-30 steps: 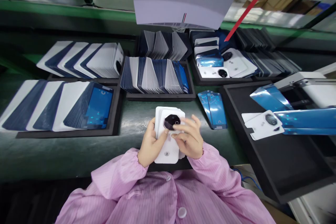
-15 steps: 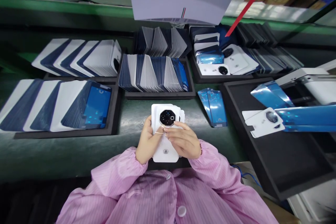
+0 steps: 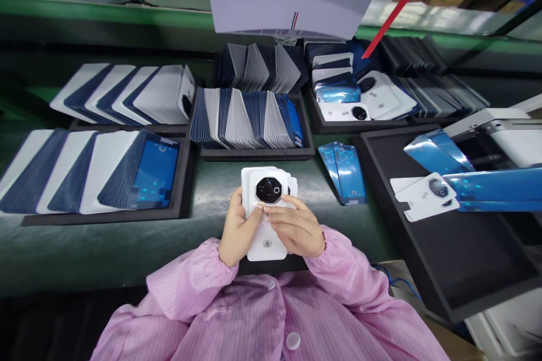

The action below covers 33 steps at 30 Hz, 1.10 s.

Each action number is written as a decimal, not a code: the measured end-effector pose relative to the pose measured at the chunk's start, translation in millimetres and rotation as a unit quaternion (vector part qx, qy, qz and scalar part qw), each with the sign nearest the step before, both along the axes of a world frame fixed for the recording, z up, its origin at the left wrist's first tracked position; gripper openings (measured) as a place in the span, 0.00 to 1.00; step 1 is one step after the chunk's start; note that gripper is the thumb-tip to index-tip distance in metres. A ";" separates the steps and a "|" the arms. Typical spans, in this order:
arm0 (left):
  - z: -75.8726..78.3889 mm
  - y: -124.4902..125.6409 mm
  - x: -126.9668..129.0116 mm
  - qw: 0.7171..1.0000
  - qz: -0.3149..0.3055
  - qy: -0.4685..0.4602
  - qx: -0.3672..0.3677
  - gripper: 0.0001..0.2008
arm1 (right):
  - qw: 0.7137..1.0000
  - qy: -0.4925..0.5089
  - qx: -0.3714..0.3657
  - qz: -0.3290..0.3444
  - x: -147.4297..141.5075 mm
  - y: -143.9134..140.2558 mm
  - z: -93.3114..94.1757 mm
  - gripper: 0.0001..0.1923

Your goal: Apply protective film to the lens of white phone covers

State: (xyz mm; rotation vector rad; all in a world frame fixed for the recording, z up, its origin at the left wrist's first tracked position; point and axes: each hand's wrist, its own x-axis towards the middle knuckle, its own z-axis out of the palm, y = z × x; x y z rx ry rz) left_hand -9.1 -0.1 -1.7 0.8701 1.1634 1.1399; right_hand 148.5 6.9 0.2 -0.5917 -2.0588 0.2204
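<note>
A worker in pink sleeves [image 3: 190,268] holds a small fanned stack of white panels [image 3: 267,237] over the near edge of a dark green counter [image 3: 214,186], the fingers of the left hand [image 3: 237,231] gripping it along its left side with the thumb across the front. The right hand [image 3: 301,228] lies over the stack's opposite side, its fingers bent and their tips touching the front panel just below a black camera patch [image 3: 269,190]; whether they pinch anything cannot be told. Just right of the fingers, two overlapping blue panels [image 3: 349,175] lie on the counter. Farther right, a black tray [image 3: 466,271] carries white cutouts [image 3: 423,197] and long blue sheets [image 3: 499,189]. Directly beyond the fingers, a middle tray [image 3: 258,154] holds a tight row of dark and white panels [image 3: 241,118]. Left of the fingers, another tray [image 3: 105,218] bears a leaning row ending in a bright blue panel [image 3: 156,172], with more slanted panels [image 3: 144,93] behind it. Beyond the fingers and to the right, a crowded tray [image 3: 359,127] holds mixed white, blue and dark pieces [image 3: 339,90].
</note>
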 end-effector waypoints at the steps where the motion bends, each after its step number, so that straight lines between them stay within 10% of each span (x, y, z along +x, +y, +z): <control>1: 0.1 -0.1 0.1 1.000 0.001 0.001 -0.001 0.18 | 1.000 -0.004 0.002 0.001 0.2 0.0 0.0 0.10; 22: 3.4 -1.2 1.1 1.000 -0.002 -0.028 -0.011 0.21 | 1.000 0.002 -0.012 -0.029 2.4 -1.4 -4.5 0.18; 28: 4.6 -1.8 3.2 0.998 -0.009 -0.061 -0.023 0.23 | 0.958 -0.042 -0.207 -0.196 7.0 1.0 -2.1 0.45; 33: 6.3 -1.7 4.5 0.989 -0.067 -0.121 -0.057 0.25 | 0.936 0.035 -0.295 -0.189 8.8 3.2 0.7 0.36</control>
